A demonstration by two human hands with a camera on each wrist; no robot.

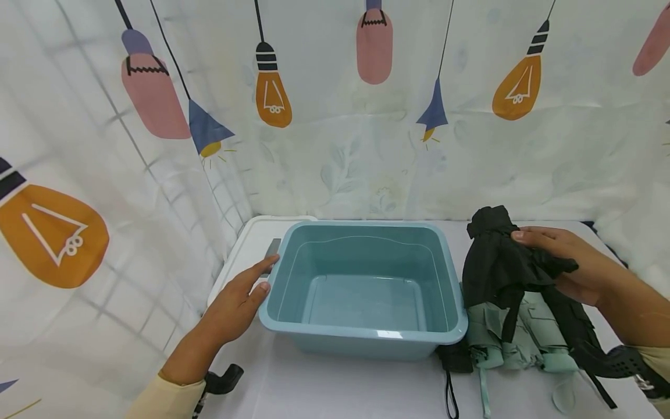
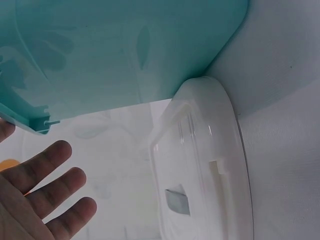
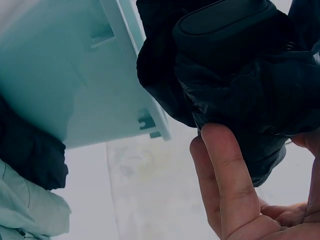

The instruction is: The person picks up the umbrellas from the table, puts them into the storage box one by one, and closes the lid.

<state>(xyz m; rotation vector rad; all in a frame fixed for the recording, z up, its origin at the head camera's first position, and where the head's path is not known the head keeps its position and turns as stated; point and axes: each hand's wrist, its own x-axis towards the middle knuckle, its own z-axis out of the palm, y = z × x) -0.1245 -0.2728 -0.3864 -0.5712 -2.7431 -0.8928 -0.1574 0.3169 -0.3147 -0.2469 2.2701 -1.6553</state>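
Note:
A light blue plastic basin (image 1: 361, 333) stands in the middle of the table with nothing in it. My left hand (image 1: 230, 305) rests its fingertips against the basin's left rim, fingers fairly straight. On the basin's right side, my right hand (image 1: 581, 262) holds up a black folded umbrella (image 1: 492, 267), its loose cloth draping down. In the right wrist view the fingers (image 3: 227, 175) and thumb grip the dark cloth, and a flat oval black end (image 3: 225, 17) shows. Below it lie mint-green folded umbrellas (image 1: 541, 326), with black ones (image 1: 455, 356) beside them.
A white box (image 1: 238, 250) with a grey latch (image 2: 177, 201) stands behind and left of the basin. Wrist straps (image 1: 450, 396) trail towards the table's front. A printed curtain (image 1: 335, 157) hangs close behind the table and along its left side.

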